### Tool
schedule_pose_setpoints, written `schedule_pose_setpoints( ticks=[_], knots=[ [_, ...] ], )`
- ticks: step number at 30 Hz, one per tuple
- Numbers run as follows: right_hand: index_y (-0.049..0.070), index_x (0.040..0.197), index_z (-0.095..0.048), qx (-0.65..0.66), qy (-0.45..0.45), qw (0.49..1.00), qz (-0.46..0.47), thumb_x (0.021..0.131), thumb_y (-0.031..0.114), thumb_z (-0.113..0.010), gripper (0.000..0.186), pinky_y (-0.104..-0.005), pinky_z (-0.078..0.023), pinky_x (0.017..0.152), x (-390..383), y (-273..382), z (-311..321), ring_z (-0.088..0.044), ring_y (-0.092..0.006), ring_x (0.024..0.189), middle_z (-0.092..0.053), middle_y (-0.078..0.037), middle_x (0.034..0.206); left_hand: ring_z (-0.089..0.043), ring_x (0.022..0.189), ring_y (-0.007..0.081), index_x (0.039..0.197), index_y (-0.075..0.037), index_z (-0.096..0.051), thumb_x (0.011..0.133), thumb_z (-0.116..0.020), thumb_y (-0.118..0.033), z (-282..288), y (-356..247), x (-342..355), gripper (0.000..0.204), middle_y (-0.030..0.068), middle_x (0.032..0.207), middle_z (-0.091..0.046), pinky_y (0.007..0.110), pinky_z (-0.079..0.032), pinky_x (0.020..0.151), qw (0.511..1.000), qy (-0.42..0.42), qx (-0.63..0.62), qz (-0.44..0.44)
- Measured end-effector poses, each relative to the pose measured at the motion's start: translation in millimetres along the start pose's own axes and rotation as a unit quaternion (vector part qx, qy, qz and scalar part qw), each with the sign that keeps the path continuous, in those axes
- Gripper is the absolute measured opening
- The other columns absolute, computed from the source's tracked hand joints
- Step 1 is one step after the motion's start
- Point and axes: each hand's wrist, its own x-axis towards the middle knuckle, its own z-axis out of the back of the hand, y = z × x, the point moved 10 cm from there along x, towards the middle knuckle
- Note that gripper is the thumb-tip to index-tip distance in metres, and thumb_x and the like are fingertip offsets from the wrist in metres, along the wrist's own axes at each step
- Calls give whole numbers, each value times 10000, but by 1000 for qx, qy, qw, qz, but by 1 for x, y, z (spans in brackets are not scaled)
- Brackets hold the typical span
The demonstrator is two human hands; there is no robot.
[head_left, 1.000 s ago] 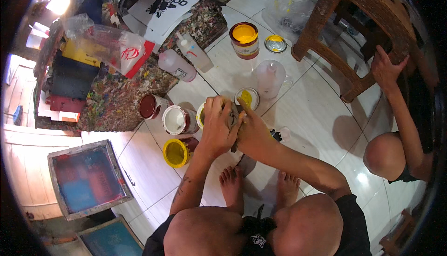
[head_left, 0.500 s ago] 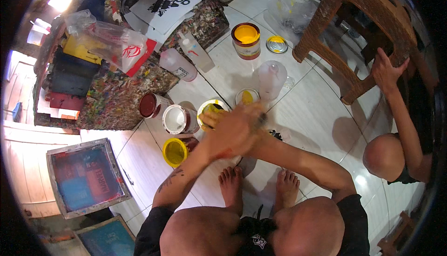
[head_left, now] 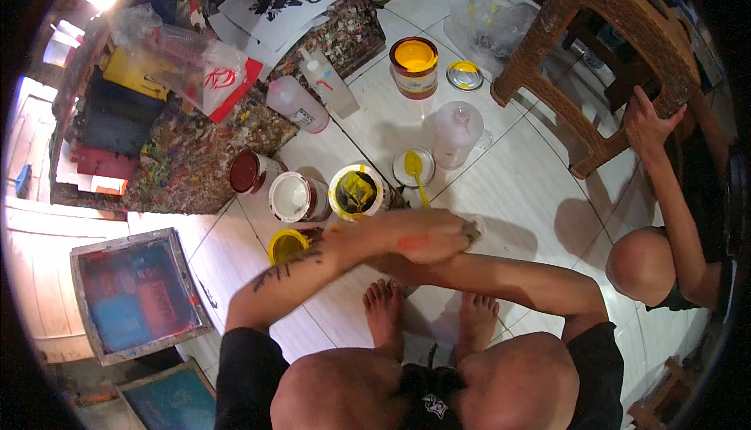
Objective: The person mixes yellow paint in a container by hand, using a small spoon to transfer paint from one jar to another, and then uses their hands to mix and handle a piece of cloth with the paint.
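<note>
My forearms cross low over the tiled floor, the left above the right. My left hand [head_left: 438, 234] is closed, with a small greyish thing at its fingers that blur hides. My right forearm [head_left: 516, 277] runs under the left wrist, which covers most of my right hand. Just beyond stands a white-rimmed tub [head_left: 380, 195] with yellow and dark stuff inside. Beside it, a yellow-coated spoon [head_left: 414, 165] rests on a round lid [head_left: 400, 170]. A white can [head_left: 296, 197], a dark red can [head_left: 249, 173] and a yellow-rimmed can [head_left: 288, 247] cluster left of the tub.
Farther off stand an open yellow paint can [head_left: 415, 70], its lid [head_left: 465, 75] and a translucent bottle [head_left: 458, 136]. Two more bottles lean by a paint-crusted block [head_left: 211, 160]. Framed screens [head_left: 145, 297] lie left. At right, another person's hand [head_left: 651, 121] touches a brown plastic stool [head_left: 540, 46].
My left hand has moved right and nearer to me, off the tub and lid. My right hand has slipped behind my left forearm. The tub's contents and the spoon now show.
</note>
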Motion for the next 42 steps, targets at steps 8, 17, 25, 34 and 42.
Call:
schedule_pose_setpoints(
  ticks=[8, 17, 25, 34, 42],
  knots=[
    [79, 1128, -626, -42, 4, 998, 36, 791, 164, -593, 349, -352, -452, 909, 0, 11, 13, -593, -221, 1047, -642, -62, 1087, -609, 917, 411, 990, 2, -603, 844, -491, -208, 10, -2, -5, 279, 227, 932, -622, 463, -465, 848, 995, -83, 49, 27],
    [76, 1126, -624, -200, -14, 978, 47, 800, 171, -597, 341, -364, -442, 928, -19, 18, 46, -588, -225, 1063, -642, -55, 1090, -453, 1278, 326, 1277, 5, -466, 843, -548, -185, 53, 37, -76, 481, 237, 1312, -503, 475, -230, 1146, 918, -332, 181, 120],
    [59, 1123, -622, -249, 51, 965, -58, 830, 202, -596, 326, -393, -371, 1032, -28, 0, 52, -562, -252, 1139, -635, -98, 1126, -400, 1326, 308, 1309, 6, -416, 814, -592, -167, 70, 9, -73, 554, 210, 1332, -485, 507, -126, 1165, 905, -362, 209, 78],
    [31, 1107, -609, -104, 73, 992, 12, 763, 217, -687, 399, -359, -476, 895, -28, 24, 52, -599, -255, 1045, -634, -109, 1095, -539, 1107, 268, 1240, 22, -504, 942, -492, -221, 38, 59, -65, 385, 176, 1148, -564, 328, -377, 979, 937, -262, -193, 126],
    [13, 1048, -616, 2, -94, 984, 149, 737, 251, -703, 401, -356, -526, 774, -47, 51, 77, -630, -265, 889, -637, -105, 1016, -551, 878, 104, 1037, 5, -588, 978, -488, -380, 16, 39, -64, 402, 58, 949, -597, 253, -481, 735, 928, -180, -321, 64]
  ],
)
